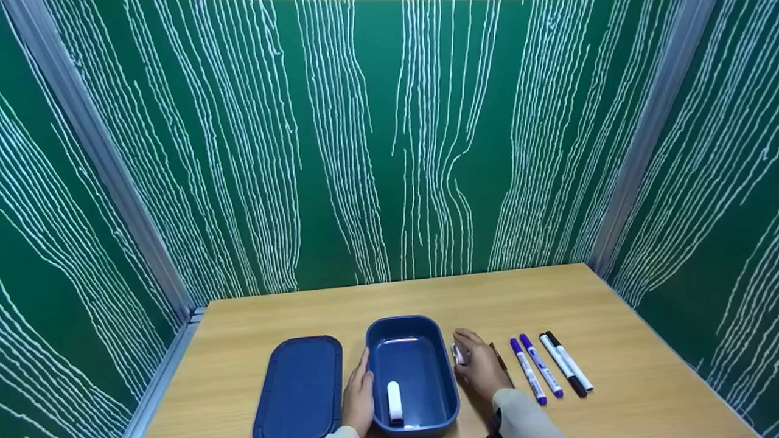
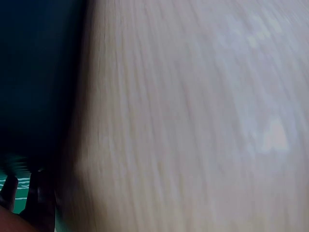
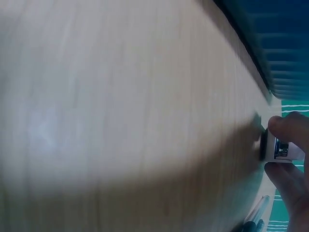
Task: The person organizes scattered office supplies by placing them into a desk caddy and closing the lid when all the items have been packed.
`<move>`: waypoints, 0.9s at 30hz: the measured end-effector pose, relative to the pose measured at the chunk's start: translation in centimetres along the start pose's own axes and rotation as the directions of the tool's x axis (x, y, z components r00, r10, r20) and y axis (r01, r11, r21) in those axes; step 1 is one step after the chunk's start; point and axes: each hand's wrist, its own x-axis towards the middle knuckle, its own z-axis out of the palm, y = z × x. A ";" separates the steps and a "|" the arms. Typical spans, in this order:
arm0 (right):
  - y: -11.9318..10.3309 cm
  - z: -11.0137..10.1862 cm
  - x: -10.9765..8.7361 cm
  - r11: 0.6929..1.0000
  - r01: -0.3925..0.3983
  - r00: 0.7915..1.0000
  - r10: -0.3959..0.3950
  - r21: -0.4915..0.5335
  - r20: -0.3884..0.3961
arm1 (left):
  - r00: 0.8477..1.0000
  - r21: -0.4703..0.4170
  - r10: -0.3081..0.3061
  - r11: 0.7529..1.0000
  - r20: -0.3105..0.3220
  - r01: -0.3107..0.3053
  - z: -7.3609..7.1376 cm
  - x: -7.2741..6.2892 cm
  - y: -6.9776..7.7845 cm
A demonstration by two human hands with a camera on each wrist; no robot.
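My left hand [image 1: 359,398] rests against the left wall of a dark blue open box [image 1: 450,401], its fingers pointing forward along the side. In the left wrist view, part of that hand [image 2: 41,203] shows dark at the lower left corner. Inside the box, near its front end, lies a white oblong block [image 1: 394,398] with a dark end. To the right of the box, my right hand [image 1: 484,368] pinches a small white block [image 3: 285,149] with a dark base and a dark printed label, between thumb and fingers, close over the table.
Left of the box lies its flat blue lid [image 1: 301,386]. Two purple-capped markers [image 1: 529,371] and two black-and-white markers [image 1: 566,365] lie at right. A dark pen [image 1: 500,359] is partly hidden behind my right hand. Green panels [image 1: 341,152] with white lines surround the wooden table [image 1: 274,313].
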 end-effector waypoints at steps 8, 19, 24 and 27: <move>0.1 0.0 -0.1 1.000 -0.008 1.000 0.008 0.005 -0.004 | 1.000 -0.001 -0.004 1.000 0.006 0.004 0.1 0.1 -0.1; -0.2 -0.3 -0.2 1.000 -0.019 1.000 0.019 -0.019 -0.014 | 1.000 0.013 0.004 1.000 0.009 -0.004 0.1 0.0 -0.2; -0.5 -0.5 -0.1 1.000 0.009 0.999 -0.010 -0.027 -0.038 | 1.000 0.004 0.022 1.000 0.009 -0.022 0.0 0.0 -0.1; -0.5 -0.6 0.1 0.999 0.044 0.997 -0.046 -0.028 -0.068 | 0.999 -0.010 0.035 0.999 0.010 -0.035 -0.1 0.0 -0.1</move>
